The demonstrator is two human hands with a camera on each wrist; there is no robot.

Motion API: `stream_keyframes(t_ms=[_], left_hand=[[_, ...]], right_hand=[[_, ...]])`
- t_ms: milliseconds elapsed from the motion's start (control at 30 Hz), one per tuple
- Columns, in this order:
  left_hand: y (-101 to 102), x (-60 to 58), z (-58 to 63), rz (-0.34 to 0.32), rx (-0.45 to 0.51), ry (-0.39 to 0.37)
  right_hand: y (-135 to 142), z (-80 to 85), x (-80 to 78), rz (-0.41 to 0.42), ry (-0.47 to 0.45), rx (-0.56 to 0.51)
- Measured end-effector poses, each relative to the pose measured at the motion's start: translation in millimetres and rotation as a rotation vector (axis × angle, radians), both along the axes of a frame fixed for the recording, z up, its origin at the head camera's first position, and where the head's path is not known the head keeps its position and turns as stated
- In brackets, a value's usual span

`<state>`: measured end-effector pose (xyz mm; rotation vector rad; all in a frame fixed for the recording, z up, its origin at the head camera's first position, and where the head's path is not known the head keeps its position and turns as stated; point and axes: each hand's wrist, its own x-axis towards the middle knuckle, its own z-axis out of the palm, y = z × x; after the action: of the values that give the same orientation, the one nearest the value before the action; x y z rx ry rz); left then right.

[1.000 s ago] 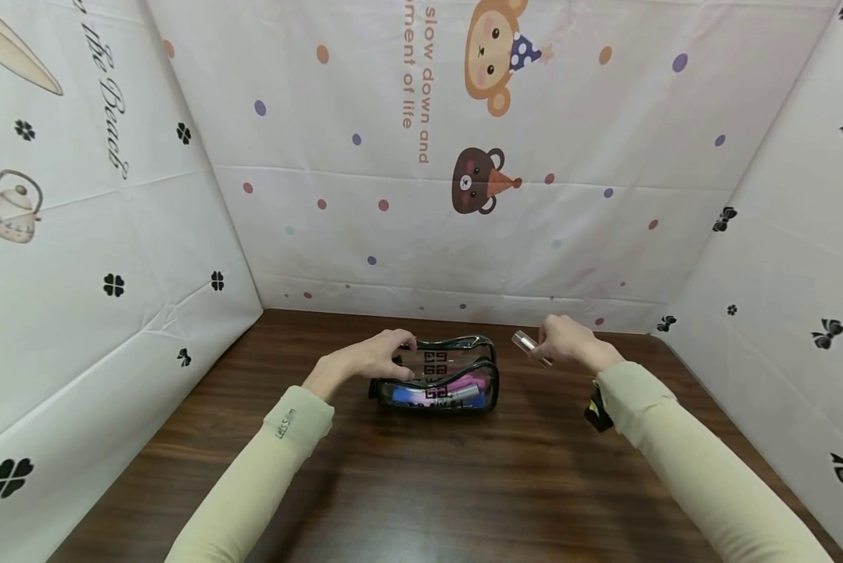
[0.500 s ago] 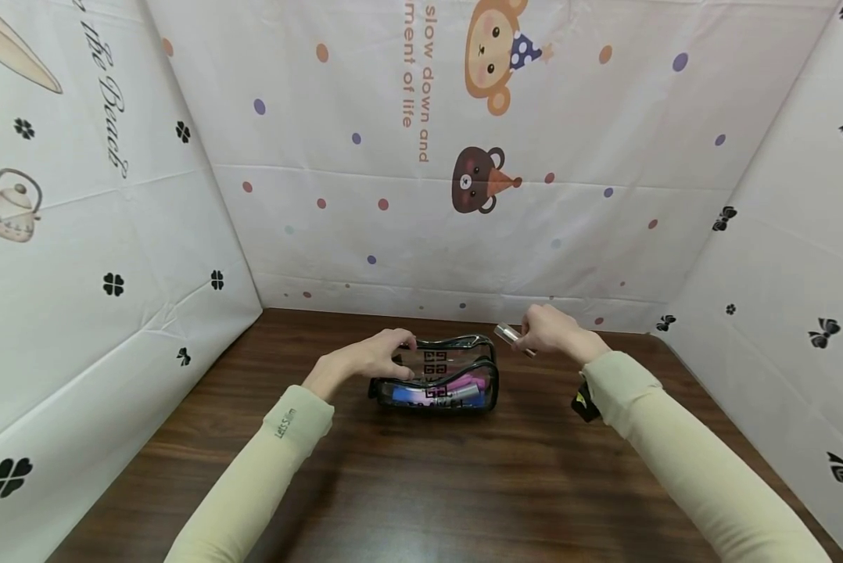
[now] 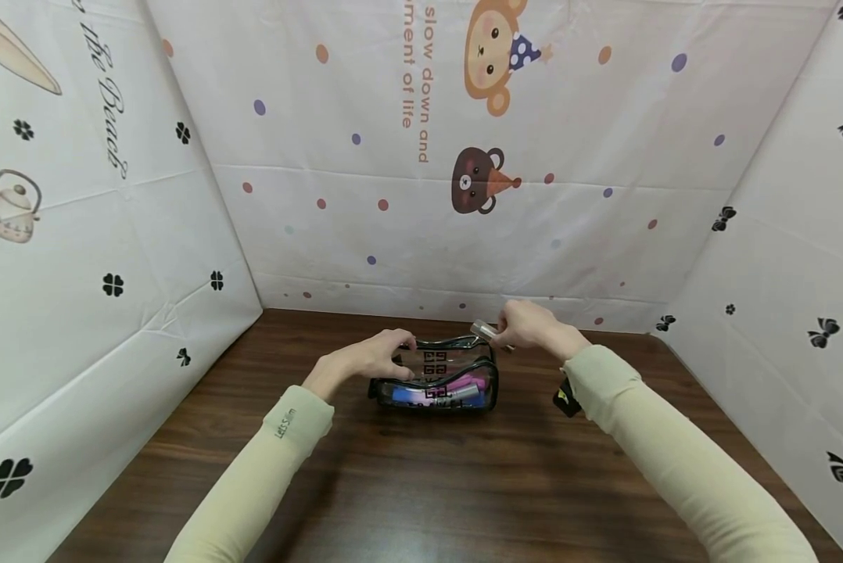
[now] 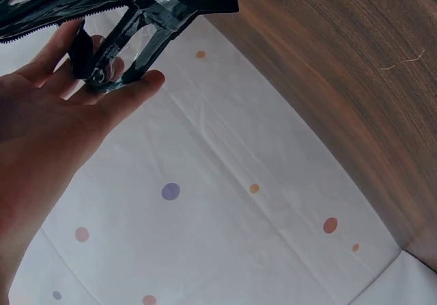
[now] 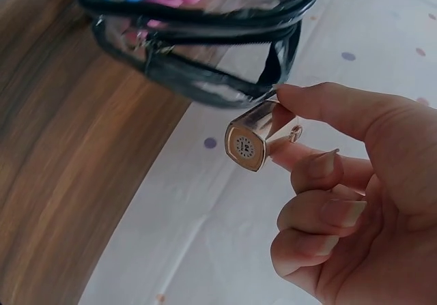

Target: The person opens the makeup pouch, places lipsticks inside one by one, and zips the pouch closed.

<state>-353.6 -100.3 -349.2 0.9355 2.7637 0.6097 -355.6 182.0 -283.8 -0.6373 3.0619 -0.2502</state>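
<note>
A clear pouch [image 3: 457,357] with black trim and black print stands on the table, its top gaping. My left hand [image 3: 374,356] holds the pouch's left end, fingers and thumb at its upper edge. In the left wrist view, fingers of the left hand [image 4: 61,114] reach around a black-edged strip of the pouch. My right hand [image 3: 530,324] pinches a shiny lipstick tube [image 3: 483,331] between thumb and fingers. The right wrist view shows the lipstick's squarish labelled base [image 5: 246,148] close to the pouch's dark rim. The tube overlaps the pouch's right back corner in the head view.
Inside the pouch lie blue, pink and silver items [image 3: 467,391], seen through its clear side. The brown wooden table [image 3: 435,485] meets a printed white cloth backdrop [image 3: 351,234] behind, with similar cloth at left and right.
My right hand has moved left with the lipstick, from well right of the pouch to its right back corner. The left hand and the pouch have stayed in place.
</note>
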Motion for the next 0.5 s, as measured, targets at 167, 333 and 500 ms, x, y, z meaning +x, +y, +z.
stream_keyframes(t_ms=[167,333,500], left_hand=[[0.2,0.7,0.4,0.003,-0.002,0.004],[0.6,1.2,0.9,0.000,-0.010,0.012],[0.8,1.4,1.0,-0.009,-0.004,0.014]], right_hand=[[-13.4,1.4,2.0,0.028,-0.019,-0.004],[-25.5,1.8,5.1,0.046,-0.026,-0.004],[-36.1,0.4,6.7,0.059,-0.014,0.007]])
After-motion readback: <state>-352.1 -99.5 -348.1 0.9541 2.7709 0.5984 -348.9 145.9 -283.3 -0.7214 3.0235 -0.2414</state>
